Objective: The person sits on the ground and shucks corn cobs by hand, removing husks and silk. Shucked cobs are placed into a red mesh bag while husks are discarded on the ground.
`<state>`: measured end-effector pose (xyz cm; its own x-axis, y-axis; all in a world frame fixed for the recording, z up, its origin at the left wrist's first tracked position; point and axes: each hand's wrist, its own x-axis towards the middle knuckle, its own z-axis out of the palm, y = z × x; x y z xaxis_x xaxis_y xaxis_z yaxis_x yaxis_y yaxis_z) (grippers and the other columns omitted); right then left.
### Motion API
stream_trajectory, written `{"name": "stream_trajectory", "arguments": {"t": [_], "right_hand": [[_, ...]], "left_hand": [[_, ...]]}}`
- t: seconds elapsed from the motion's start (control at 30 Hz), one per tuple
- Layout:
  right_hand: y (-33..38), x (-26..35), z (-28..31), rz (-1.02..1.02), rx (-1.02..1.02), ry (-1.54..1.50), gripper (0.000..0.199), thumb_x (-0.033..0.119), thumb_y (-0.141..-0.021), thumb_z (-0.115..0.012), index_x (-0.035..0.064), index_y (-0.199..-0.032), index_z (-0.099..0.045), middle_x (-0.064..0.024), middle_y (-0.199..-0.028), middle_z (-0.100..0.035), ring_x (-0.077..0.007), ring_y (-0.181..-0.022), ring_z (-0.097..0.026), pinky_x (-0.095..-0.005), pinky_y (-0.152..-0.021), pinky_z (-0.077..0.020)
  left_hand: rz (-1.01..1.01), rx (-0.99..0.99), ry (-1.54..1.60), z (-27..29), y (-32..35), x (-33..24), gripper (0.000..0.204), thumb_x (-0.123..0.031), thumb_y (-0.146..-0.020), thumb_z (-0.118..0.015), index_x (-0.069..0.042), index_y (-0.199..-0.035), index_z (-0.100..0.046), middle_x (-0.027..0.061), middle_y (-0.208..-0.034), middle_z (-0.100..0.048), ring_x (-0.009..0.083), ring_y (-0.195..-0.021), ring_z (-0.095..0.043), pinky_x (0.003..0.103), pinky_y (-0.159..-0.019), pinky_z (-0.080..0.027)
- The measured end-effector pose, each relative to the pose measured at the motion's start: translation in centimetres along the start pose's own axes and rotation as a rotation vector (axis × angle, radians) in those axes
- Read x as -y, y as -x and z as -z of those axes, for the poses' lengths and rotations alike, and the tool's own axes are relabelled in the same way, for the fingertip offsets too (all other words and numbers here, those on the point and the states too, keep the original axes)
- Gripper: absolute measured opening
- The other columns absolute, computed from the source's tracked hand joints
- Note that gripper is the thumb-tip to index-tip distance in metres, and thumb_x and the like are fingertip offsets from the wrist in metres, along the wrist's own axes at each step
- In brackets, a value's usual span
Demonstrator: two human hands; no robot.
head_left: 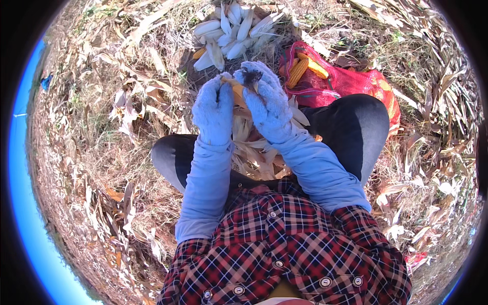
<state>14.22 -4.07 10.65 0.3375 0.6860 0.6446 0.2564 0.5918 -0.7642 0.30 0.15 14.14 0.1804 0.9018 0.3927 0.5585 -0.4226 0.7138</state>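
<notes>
Both hands wear fuzzy whitish gloves and meet in front of my crossed legs. My left hand (212, 108) is closed on one side of a corn ear (238, 92) in yellowish husk, most of it hidden by the gloves. Curled around the other side is my right hand (265, 101), with a tuft of dark corn silk (251, 77) showing at its fingers. Just beyond the hands lies a pile of pale husked-over ears (231, 33). Loose dry husks (254, 152) are heaped in my lap below the wrists.
A red mesh bag (351, 81) lies beyond my right knee, with bare yellow corn ears (300, 70) at its mouth. One yellow ear tip (199, 53) pokes out beside the pale pile. Dry stalks and leaves (122, 101) cover the ground around me.
</notes>
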Motion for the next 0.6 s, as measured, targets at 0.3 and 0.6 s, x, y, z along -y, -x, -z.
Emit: {"name": "stream_trajectory", "arguments": {"t": [0.3, 0.6], "right_hand": [[1.2, -0.4, -0.1, -0.395, -0.129, -0.294, 0.021, 0.012, -0.101, -0.064, -0.0014, -0.117, -0.067, -0.0164, -0.112, -0.072, -0.0238, -0.104, -0.069, -0.0391, -0.093, -0.0547], [-1.8, -1.0, 2.0, -0.516, -0.521, -0.808, 0.030, 0.022, -0.105, -0.055, -0.0004, -0.125, -0.061, -0.0155, -0.101, -0.069, -0.0284, -0.094, -0.067, -0.0602, -0.101, -0.0551]], "left_hand": [[0.049, -0.150, 0.019, 0.3, -1.4, 1.8, 0.025, -0.014, -0.100, -0.065, -0.001, -0.120, -0.074, 0.0085, -0.096, -0.073, 0.0118, -0.081, -0.061, 0.030, -0.074, -0.052], [0.330, -0.175, 0.231, 3.3, -3.0, 6.4, 0.024, -0.019, -0.105, -0.063, 0.000, -0.116, -0.073, 0.0056, -0.097, -0.072, 0.0121, -0.084, -0.066, 0.029, -0.075, -0.055]]}}
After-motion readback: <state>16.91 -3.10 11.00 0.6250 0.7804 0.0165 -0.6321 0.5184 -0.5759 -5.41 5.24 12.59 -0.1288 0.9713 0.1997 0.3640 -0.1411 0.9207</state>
